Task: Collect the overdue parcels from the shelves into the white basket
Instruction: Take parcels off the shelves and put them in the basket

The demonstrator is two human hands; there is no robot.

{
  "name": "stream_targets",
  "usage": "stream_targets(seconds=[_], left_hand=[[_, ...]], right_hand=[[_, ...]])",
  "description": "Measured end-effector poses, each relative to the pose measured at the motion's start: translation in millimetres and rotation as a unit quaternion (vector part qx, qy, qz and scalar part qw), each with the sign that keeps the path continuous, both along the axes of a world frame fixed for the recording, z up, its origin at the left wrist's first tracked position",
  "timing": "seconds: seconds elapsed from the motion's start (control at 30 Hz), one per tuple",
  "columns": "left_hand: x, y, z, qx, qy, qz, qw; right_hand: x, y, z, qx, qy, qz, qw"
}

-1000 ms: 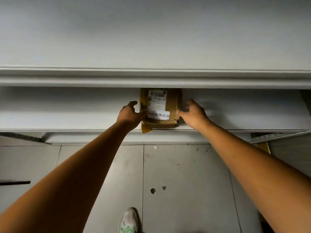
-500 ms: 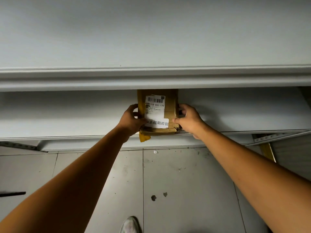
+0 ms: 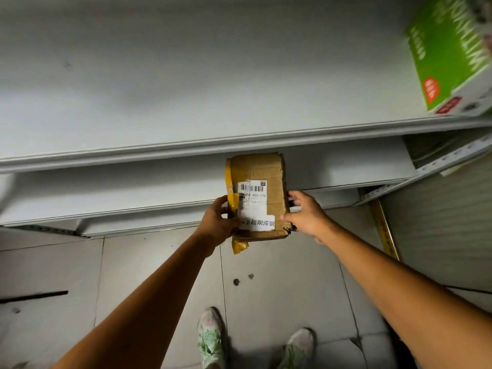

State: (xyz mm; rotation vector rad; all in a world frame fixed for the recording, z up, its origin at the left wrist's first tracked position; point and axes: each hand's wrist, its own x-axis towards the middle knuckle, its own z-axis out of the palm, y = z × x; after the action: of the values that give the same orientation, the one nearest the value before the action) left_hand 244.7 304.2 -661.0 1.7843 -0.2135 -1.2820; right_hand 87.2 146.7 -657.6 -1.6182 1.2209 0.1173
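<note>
White shelves (image 3: 186,145), tiled floor (image 3: 159,262) below, your left grip (image 3: 217,225) and right grip (image 3: 306,218) clasped the taped parcel (image 3: 262,169) by its sides.

A green box (image 3: 450,57) sits on the upper shelf (image 3: 186,89).

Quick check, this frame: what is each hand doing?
Left hand: grips the parcel at its left side.
Right hand: holds the parcel's right edge, thumb at the near corner.

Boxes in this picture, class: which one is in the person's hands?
The brown parcel with yellow tape, held between the left hand and right hand; the green box sits untouched on the upper shelf.
</note>
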Motion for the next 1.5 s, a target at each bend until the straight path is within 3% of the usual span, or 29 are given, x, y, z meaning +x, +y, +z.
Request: stream_targets(seconds=[0.3, 0.47, 0.7, 0.9, 1.13, 1.3, 1.5], left_hand=[[-79, -23, 137, -0.009, -0.001, -0.110, 0.994], [-127, -48, 197, -0.040, -0.001, -0.181, 0.983], [-190, -79, 276, -0.103, 0.011, -0.338, 0.935], [-277, -82, 333, -0.167, -0.017, -0.513, 0.842], [-414, -53, 386, -0.198, 0.016, -0.634, 0.747], [-543, -12, 405, -0.175, 0.037, -0.720, 0.671], [-677, 56, 400, -0.186, -0.001, -0.822, 0.538]], right_hand=[[-115, 12, 144, -0.001, -0.007, -0.094, 0.996], [-171, 20, 218, -0.047, -0.020, -0.173, 0.984], [-253, 58, 301, -0.134, 0.002, -0.318, 0.939], [-341, 132, 359, -0.147, -0.019, -0.487, 0.861], [-447, 225, 397, -0.158, -0.020, -0.617, 0.770], [-536, 309, 405, -0.180, 0.007, -0.715, 0.676], [-615, 418, 409, -0.194, 0.083, -0.780, 0.589]])
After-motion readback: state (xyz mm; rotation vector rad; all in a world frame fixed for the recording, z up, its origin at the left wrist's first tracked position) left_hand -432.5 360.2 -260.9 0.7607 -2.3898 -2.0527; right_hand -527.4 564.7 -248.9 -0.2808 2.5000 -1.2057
